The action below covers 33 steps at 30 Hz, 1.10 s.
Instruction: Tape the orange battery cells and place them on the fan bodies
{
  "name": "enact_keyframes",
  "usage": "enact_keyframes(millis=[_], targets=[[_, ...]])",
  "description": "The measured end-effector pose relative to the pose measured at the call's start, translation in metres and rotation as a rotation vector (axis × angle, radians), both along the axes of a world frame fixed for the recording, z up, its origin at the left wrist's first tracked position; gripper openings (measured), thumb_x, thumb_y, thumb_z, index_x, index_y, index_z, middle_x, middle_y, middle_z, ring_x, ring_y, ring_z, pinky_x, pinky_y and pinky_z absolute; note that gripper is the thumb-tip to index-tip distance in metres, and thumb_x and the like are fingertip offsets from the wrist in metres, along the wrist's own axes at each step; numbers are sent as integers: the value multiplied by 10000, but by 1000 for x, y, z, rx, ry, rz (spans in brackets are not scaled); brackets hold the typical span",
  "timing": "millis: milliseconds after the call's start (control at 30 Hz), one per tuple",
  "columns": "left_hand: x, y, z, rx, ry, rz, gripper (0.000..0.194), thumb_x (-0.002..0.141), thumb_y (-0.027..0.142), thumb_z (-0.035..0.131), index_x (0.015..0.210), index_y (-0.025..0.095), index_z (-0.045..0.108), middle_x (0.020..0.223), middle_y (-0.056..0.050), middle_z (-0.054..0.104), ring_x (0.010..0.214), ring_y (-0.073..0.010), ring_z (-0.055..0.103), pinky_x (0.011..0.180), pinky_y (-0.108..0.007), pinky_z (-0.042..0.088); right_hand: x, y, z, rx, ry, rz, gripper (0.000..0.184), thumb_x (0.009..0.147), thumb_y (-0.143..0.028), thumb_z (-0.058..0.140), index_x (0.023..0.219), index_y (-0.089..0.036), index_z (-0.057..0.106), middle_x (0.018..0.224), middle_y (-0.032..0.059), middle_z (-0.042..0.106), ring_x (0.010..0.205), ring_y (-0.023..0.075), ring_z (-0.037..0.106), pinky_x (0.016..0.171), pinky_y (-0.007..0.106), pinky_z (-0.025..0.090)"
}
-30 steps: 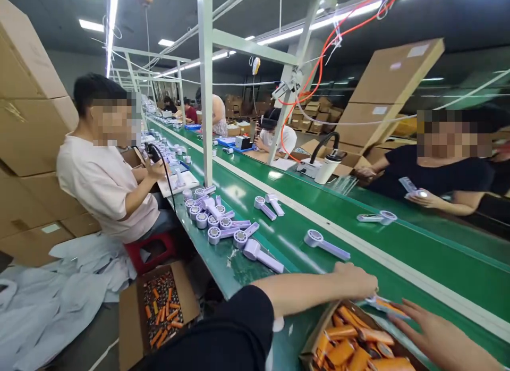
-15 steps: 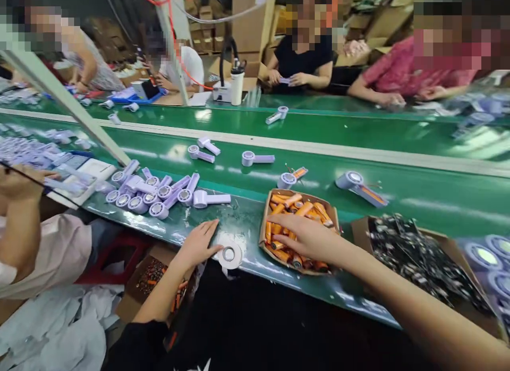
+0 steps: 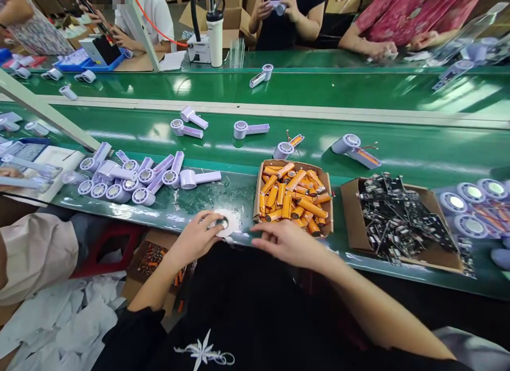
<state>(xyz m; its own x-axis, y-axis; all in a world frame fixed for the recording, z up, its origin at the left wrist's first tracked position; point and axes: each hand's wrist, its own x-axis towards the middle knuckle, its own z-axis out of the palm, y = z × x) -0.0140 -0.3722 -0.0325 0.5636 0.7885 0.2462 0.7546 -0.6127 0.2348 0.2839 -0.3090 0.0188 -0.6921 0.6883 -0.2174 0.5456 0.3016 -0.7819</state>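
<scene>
My left hand (image 3: pixel 199 237) has its fingers curled over a roll of white tape (image 3: pixel 231 226) at the bench's near edge, fingertips by the roll's hole. To the right of the roll, my right hand (image 3: pixel 292 244) reaches leftward with thumb and forefinger apart, and I see nothing in it. Just behind that hand stands a cardboard box (image 3: pixel 258 198) full of orange battery cells (image 3: pixel 287 203). Left of the tape lies a cluster of lilac handheld fan bodies (image 3: pixel 115 192), one of them a separate fan body (image 3: pixel 199 178) nearest the tape.
A carton of black circuit boards (image 3: pixel 398 217) stands at the right, beside more lilac fan heads (image 3: pixel 470 225). Several fan bodies (image 3: pixel 251 129) lie on the green conveyor (image 3: pixel 207 153). A slanted metal post (image 3: pixel 51 110) rises at left. Co-workers sit across and at left.
My right hand has left the battery box and moved toward the tape roll. My left hand has closed over the roll. The camera view has tilted down.
</scene>
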Motion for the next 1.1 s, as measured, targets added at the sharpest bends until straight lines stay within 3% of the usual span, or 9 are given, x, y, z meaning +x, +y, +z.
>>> enact_keyframes(millis=[100,233,333,400,533,633,833,967,1100], targets=[[14,-6,6,137,-117,14,238,974,170,678,1209,193,705,1257,-112,733,1360,-328,546,1081,-519,583,-16,-29,-24,-215,115,-21,426,943,-522,733,1178,-167,742,754,14,787,590,164,687,589,257,499],[19,3,-1,224,-167,39,254,986,135,618,1224,189,685,1248,-108,746,1431,-353,533,1155,-608,518,-29,-52,-43,-307,286,198,594,1067,-579,506,651,-182,655,534,2,650,477,119,578,549,238,444],[11,14,-8,281,-189,114,305,1000,132,601,1300,173,634,1300,-122,740,1308,-317,640,1249,-677,391,-15,-43,-36,-163,148,318,487,1032,-578,597,791,-184,753,578,-3,682,529,137,617,586,248,452],[7,15,-8,259,-215,156,348,1000,122,577,1343,178,601,1336,-124,727,1337,-324,621,1264,-676,369,7,-25,-24,-3,28,202,390,992,-574,668,1034,-209,801,694,9,746,624,171,681,635,266,486],[13,7,-1,192,-307,157,380,993,113,526,1360,204,566,1282,-117,726,1442,-344,535,1262,-690,358,64,16,-5,497,-191,-349,396,1051,-464,556,1277,-177,709,999,122,779,933,293,728,862,397,568],[26,5,3,144,-365,135,401,989,112,505,1373,220,539,1215,-98,726,1372,-322,594,1267,-699,345,91,32,-12,702,-391,-405,424,1045,-408,516,1328,-117,640,1110,197,738,1041,372,693,947,502,564],[48,13,0,199,-296,39,319,959,92,579,1248,214,638,1133,-77,733,1257,-307,649,1209,-708,434,101,30,-34,643,-399,-359,407,1046,-317,457,1351,-142,663,1200,183,698,1113,344,701,1009,476,578],[54,14,6,218,-190,-42,406,938,11,635,1267,242,694,1193,-75,748,1535,-365,400,1074,-547,621,109,19,-12,533,-80,-405,397,1031,-417,542,1330,-202,688,1190,143,704,1167,314,693,1058,456,574],[59,12,16,196,-75,-108,425,981,66,645,1349,275,686,1306,-74,723,1553,-339,405,1112,-527,617,98,-4,9,297,254,-474,346,987,-495,661,1214,-239,716,1197,114,756,1136,293,734,1008,445,617]])
